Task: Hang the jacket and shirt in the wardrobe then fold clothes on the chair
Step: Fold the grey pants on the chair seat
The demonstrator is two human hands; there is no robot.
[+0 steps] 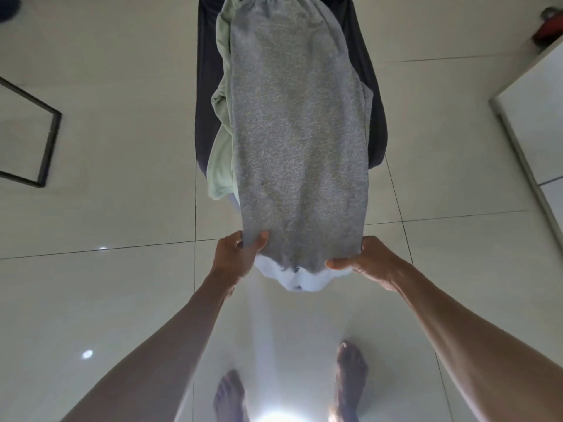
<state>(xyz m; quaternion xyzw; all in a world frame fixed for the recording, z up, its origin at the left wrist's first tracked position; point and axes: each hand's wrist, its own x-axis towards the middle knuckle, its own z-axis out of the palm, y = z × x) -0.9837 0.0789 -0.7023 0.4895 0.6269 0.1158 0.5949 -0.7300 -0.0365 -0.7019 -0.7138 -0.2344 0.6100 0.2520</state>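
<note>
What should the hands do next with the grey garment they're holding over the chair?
Probably carry the near edge forward to fold the grey garment in half. The left hand and right hand each pinch a near corner, and it already lies stretched flat along the chair, over a green garment.

A grey garment (300, 132) of flecked knit runs down the middle of the frame, from the top edge to just below centre, draped lengthwise over the dark chair (376, 123). Its near end, with a white edge hanging beneath, is stretched flat and lifted off the seat. A pale green garment (221, 141) lies crumpled under it, peeking out along the left side. What kind of garment the grey piece is, I can't quite tell.
</note>
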